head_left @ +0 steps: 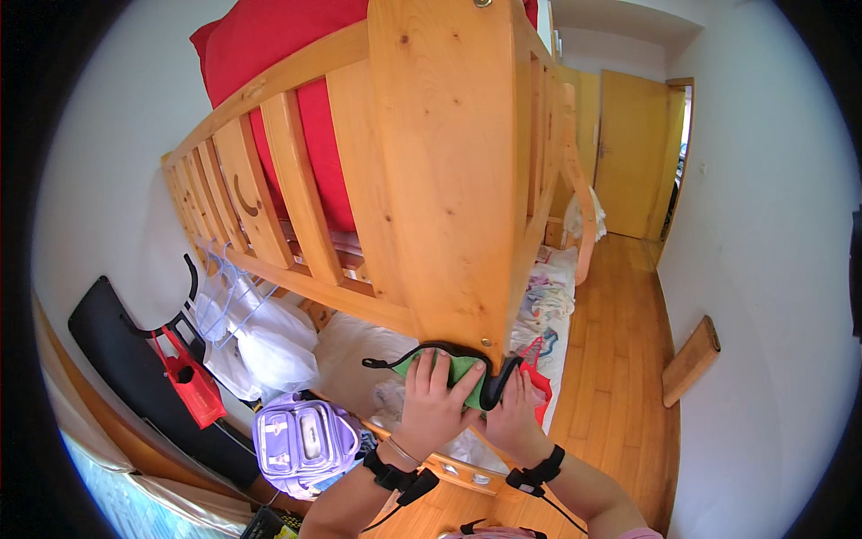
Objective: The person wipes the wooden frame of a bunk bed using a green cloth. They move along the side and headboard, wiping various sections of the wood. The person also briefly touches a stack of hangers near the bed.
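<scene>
A green cloth with black edging and a hanging loop (458, 369) lies against the lower part of a wooden bunk bed's corner post (451, 202). My left hand (434, 397) presses on its green part with fingers spread. My right hand (513, 411) holds the cloth's right end by the post's edge, its fingers close together. Both hands are near each other, just below the bolt in the post. The cloth's loop sticks out to the left. The part of the cloth under my fingers is hidden.
Blue hangers (232, 296) with white bags hang from the bed rail at left. Below them is a purple backpack (306, 441). A red bag (195, 387) hangs by a black board (155, 377). Clothes lie on the lower bunk (549, 303). A wooden board (691, 362) leans on the right wall.
</scene>
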The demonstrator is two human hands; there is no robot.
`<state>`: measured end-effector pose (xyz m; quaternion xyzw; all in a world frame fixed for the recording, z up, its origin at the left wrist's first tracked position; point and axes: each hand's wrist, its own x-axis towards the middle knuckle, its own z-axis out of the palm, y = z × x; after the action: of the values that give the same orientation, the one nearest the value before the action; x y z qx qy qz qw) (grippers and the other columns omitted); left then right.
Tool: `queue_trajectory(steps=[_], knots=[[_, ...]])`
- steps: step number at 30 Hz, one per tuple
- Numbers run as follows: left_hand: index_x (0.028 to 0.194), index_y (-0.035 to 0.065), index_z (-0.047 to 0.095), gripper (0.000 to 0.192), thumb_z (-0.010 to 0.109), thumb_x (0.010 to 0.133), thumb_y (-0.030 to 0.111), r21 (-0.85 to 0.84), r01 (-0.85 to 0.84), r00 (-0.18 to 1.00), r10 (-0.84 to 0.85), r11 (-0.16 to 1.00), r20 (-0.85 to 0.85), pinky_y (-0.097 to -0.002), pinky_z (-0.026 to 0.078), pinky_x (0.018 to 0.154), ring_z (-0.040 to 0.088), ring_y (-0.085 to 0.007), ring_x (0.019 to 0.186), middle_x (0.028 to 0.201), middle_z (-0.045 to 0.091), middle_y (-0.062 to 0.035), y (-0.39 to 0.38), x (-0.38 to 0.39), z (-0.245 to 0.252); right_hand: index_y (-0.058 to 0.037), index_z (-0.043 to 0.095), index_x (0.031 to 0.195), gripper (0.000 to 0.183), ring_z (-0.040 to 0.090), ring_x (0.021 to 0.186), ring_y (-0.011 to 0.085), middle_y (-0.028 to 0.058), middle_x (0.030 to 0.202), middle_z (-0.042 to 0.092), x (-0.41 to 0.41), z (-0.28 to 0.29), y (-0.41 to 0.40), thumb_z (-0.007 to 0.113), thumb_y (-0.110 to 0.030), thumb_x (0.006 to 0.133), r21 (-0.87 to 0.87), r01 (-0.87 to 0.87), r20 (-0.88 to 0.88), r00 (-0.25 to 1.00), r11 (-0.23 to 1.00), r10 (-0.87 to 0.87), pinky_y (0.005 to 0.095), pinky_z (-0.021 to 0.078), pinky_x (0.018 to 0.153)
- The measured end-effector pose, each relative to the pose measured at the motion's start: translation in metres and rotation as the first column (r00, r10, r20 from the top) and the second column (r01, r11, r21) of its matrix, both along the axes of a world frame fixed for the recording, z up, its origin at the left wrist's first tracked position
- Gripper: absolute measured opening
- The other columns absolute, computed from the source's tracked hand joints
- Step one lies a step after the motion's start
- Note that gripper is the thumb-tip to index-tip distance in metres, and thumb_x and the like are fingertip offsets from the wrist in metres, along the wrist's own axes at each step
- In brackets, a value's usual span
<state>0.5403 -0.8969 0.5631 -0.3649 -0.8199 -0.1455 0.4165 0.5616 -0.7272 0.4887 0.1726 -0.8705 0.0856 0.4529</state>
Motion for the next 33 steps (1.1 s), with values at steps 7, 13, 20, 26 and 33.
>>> queue_trajectory(steps=[7,13,20,26,33], knots=[[0.139,0.0266,0.056,0.071,0.076,0.071,0.035,-0.070,-0.048,0.998,0.050,0.996,0.034,-0.0605,0.040,0.101,0.046,-0.0492,0.122,0.131,0.046,-0.0259,-0.001,0.007,0.000,-0.0021,0.054,0.130,0.064,0.044,0.127,0.0534,0.0374,0.134,0.044,0.001,-0.002,0.001,0.069,-0.042,0.082,-0.009,-0.015,-0.006,1.000,1.000,0.015,0.0669,0.0367,0.102],[0.136,0.0300,0.058,0.070,0.078,0.070,0.038,-0.047,0.006,1.000,-0.005,0.999,0.027,-0.0612,0.037,0.104,0.044,-0.0491,0.124,0.132,0.045,-0.0253,0.004,0.005,0.008,-0.0006,0.054,0.129,0.060,0.045,0.127,0.0526,0.0360,0.134,0.044,0.001,-0.005,0.000,0.067,-0.037,0.084,-0.018,-0.010,-0.007,1.000,1.000,0.010,0.0668,0.0368,0.102],[0.134,0.0306,0.060,0.072,0.080,0.065,0.041,-0.020,0.025,0.999,-0.024,0.999,0.039,-0.0625,0.035,0.108,0.042,-0.0505,0.128,0.136,0.044,-0.0255,0.006,-0.001,0.016,-0.0010,0.055,0.127,0.056,0.046,0.127,0.0507,0.0325,0.133,0.046,0.005,-0.005,0.002,0.067,-0.036,0.084,-0.021,-0.027,-0.008,1.000,0.999,0.027,0.0664,0.0369,0.102],[0.139,0.0208,0.056,0.076,0.078,0.067,0.036,-0.037,0.017,0.993,-0.013,0.999,0.115,-0.0672,0.029,0.109,0.033,-0.0579,0.133,0.141,0.037,-0.0350,0.003,-0.008,0.006,-0.0004,0.059,0.118,0.053,0.051,0.120,0.0444,0.0259,0.130,0.052,0.011,0.002,0.000,0.070,-0.038,0.082,0.073,0.032,-0.022,0.999,0.997,-0.031,0.0648,0.0367,0.102],[0.149,-0.0013,0.034,0.098,0.077,0.072,0.042,0.082,-0.019,0.993,0.009,0.996,0.118,-0.0687,0.019,0.112,0.017,-0.0666,0.138,0.147,0.021,-0.0467,-0.015,-0.025,0.005,-0.0025,0.059,0.125,0.060,0.049,0.125,0.0377,0.0185,0.135,0.053,0.012,0.023,-0.015,0.069,-0.045,0.084,0.024,0.096,-0.047,0.994,0.995,-0.095,0.0611,0.0289,0.108]])
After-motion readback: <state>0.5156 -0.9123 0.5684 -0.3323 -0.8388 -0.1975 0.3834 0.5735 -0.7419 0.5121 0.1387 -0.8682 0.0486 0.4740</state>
